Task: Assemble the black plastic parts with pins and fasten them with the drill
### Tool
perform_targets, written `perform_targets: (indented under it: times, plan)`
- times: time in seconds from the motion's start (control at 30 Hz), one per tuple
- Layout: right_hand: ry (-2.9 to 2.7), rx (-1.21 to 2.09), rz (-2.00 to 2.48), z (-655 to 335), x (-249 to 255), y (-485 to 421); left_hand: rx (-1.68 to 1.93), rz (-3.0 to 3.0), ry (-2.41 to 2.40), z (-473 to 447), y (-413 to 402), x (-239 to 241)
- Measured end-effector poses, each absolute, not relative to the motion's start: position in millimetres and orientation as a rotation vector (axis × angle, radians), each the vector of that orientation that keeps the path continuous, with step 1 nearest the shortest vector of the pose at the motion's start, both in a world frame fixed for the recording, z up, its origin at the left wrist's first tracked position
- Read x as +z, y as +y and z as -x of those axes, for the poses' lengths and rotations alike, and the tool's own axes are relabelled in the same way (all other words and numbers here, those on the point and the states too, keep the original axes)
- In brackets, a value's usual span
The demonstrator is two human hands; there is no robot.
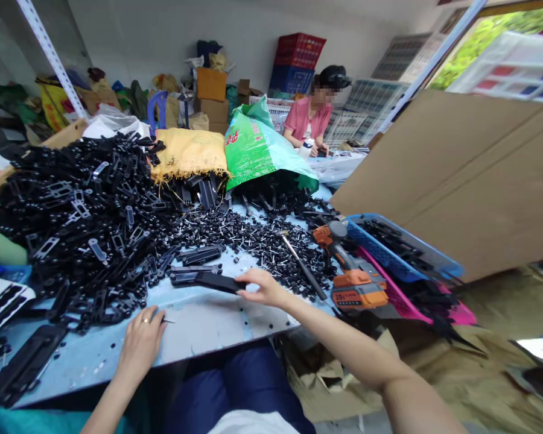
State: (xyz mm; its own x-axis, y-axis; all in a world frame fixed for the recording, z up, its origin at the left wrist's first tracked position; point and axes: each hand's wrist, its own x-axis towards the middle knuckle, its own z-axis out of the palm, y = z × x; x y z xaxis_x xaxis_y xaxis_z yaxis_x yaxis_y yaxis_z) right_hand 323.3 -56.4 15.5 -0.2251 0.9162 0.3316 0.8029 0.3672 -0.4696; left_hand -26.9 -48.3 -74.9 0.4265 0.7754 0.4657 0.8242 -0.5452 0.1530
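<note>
While the right hand (265, 288) pinches a bar (221, 282) and the left (141, 340) a pin (169, 320), parts (208, 229) surround a hammer (304, 267).

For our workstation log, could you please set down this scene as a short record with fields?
Left hand: holding a small metal-shanked piece
Right hand: gripping one end of a long black part
Loose stock: black plastic parts heaped at left; small black-headed pins spread centrally
Tools: hammer; orange cordless power tool
Containers: blue basket, pink basket, yellow sack, green sack
Background: co-worker in pink
</note>
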Motion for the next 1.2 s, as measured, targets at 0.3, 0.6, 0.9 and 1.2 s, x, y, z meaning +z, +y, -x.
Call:
perform_targets:
  times: [0.3,0.6,0.9,1.2]
  plan:
    - [-2.253,0.322,1.782,-344.8,-20.9,-98.9,-1.381,2.547,-1.681,-25.4,-24.4,0.6]
    - [-2.237,0.108,1.822,-284.9,-39.5,-78.1,-0.747,2.045,-2.19,-26.7,57.5,44.3]
    - [-1.784,0.678,1.488,-283.3,-39.7,-65.5,-0.691,2.048,-2.303,41.0,62.3,29.7]
    - [-1.186,1.393,1.173,-248.0,-19.0,-64.9,-1.615,2.773,-1.777,-54.3,-46.2,6.2]
